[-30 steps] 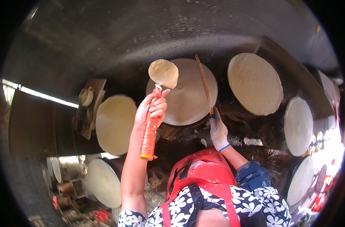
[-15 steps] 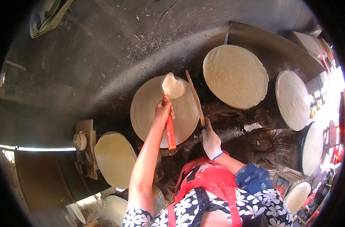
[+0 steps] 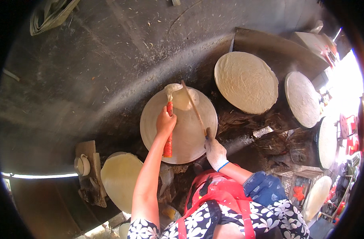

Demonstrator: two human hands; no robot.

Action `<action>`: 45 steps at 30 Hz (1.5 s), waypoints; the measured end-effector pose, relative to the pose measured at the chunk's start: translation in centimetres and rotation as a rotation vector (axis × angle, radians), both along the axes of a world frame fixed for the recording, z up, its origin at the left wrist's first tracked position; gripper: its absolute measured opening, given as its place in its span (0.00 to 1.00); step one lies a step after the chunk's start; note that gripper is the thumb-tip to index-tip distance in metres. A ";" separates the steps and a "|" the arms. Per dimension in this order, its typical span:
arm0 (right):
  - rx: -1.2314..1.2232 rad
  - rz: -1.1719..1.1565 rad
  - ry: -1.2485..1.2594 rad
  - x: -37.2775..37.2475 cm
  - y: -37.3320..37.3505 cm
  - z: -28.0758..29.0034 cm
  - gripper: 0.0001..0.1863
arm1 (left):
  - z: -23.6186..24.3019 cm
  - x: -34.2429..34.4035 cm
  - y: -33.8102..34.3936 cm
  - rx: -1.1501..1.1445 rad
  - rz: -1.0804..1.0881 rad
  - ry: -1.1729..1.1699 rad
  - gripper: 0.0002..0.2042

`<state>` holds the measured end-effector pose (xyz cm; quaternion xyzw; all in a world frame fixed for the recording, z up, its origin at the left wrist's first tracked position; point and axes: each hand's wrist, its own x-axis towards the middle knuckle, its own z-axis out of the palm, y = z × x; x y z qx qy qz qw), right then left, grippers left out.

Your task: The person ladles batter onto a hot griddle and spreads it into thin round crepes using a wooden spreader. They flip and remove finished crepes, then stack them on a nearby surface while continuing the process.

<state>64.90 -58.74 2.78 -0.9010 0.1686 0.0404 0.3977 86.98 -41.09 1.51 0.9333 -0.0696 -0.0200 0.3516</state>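
In front of me is a round, pale griddle (image 3: pixel 182 145). A pool of creamy batter (image 3: pixel 184 102) lies on its far part. My bare left hand (image 3: pixel 165 122) is closed around the red handle of a ladle (image 3: pixel 168 147). The batter-coated bowl of the ladle is tilted at the far left edge of the pool. My right hand (image 3: pixel 216 154), in a white glove with a blue cuff, grips a long, thin wooden spreader (image 3: pixel 194 107). The spreader slants across the griddle, its far part over the batter.
Round griddles covered with pale flatbreads (image 3: pixel 245 81) curve away on the right. A pale yellow flatbread (image 3: pixel 120 181) lies at the near left, beside a small white pot (image 3: pixel 82 165) and wooden boards (image 3: pixel 96 171). A dark, flecked surface (image 3: pixel 90 71) stretches across the far side.
Batter has passed from the ladle onto the griddle. The ladle has tipped and shifted slightly left. The spreader has swung left from the griddle's right edge to over the batter.
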 end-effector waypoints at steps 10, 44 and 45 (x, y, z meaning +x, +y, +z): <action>0.005 -0.019 0.104 2.7 6.0 -0.9 0.34 | 1.5 -1.1 4.8 0.095 0.011 0.035 0.17; -0.321 0.380 0.082 4.4 -1.1 -2.6 0.36 | -4.6 -5.0 15.1 0.121 0.251 -0.210 0.28; -0.308 0.456 0.101 4.5 -0.3 -2.3 0.36 | -4.3 -5.8 14.9 0.110 0.263 -0.124 0.28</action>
